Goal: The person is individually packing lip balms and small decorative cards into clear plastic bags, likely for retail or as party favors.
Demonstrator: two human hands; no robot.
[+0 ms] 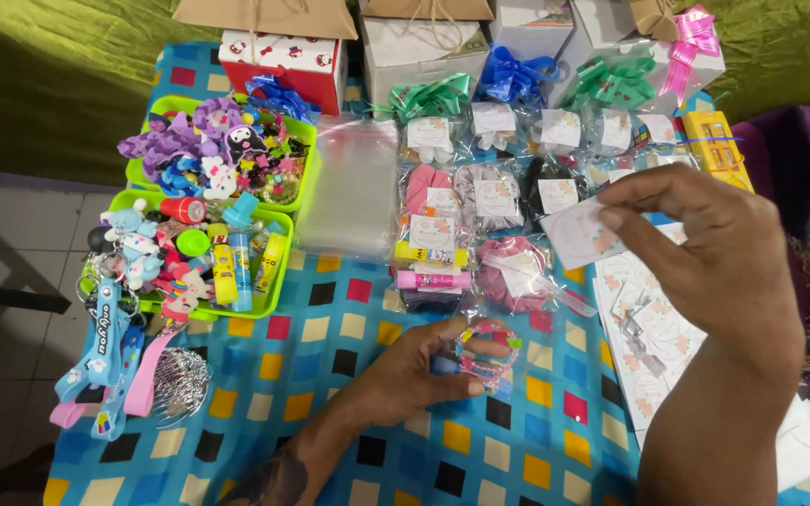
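Holding filled clear bag (485, 351) left hand (414, 370); right hand (714, 253) lifts sticker (578, 234); wrapped packs (494, 201) behind.

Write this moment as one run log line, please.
left hand: holds small clear packet | right hand: pinches round sticker | surface: checkered cloth

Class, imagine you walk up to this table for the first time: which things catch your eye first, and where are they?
First come the two hands in the middle: the left hand presses a small clear packet of colourful trinkets onto the checked tablecloth, while the right hand lifts a round sticker. At the left sit two lime-green trays heaped with bright toys. Along the far edge stand gift boxes with shiny ribbon bows.
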